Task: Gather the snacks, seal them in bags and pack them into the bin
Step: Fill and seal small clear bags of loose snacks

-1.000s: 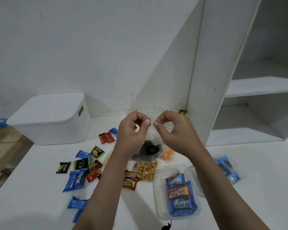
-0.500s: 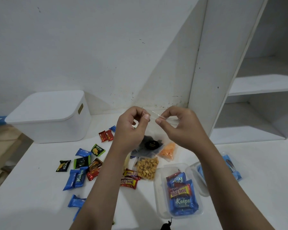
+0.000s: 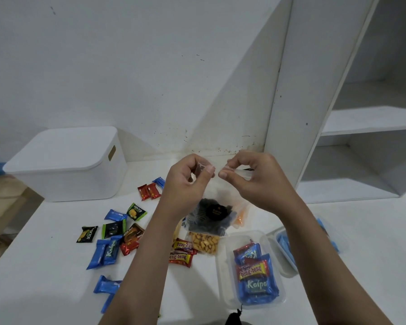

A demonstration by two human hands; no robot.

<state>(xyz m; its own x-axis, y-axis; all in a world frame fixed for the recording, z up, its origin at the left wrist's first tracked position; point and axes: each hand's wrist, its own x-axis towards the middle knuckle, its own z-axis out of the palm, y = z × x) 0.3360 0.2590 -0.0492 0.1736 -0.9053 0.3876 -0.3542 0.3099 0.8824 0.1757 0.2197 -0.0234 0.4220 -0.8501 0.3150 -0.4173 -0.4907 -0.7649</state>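
Note:
My left hand [image 3: 188,181] and my right hand [image 3: 256,181] pinch the top edge of a clear zip bag [image 3: 220,193] held up over the table. A dark snack pack [image 3: 211,215] hangs inside it. Below the bag lie a packet of yellow nuts [image 3: 205,242], an orange packet [image 3: 240,218] and red Beng-Beng bars [image 3: 181,253]. Blue Kalpa bars [image 3: 104,253] and black Nextar packs [image 3: 113,228] are scattered at left. The white lidded bin [image 3: 66,165] stands at the back left.
A clear tub [image 3: 225,285] at front right holds Kalpa and Beng-Beng bars. A second clear container [image 3: 288,254] with blue packs sits right of my right arm. A white shelf unit [image 3: 338,113] rises at back right. The table edge runs along the left.
Both hands with the bag have risen slightly, the thumbs now close together at the top edge's middle. The view has tilted a little.

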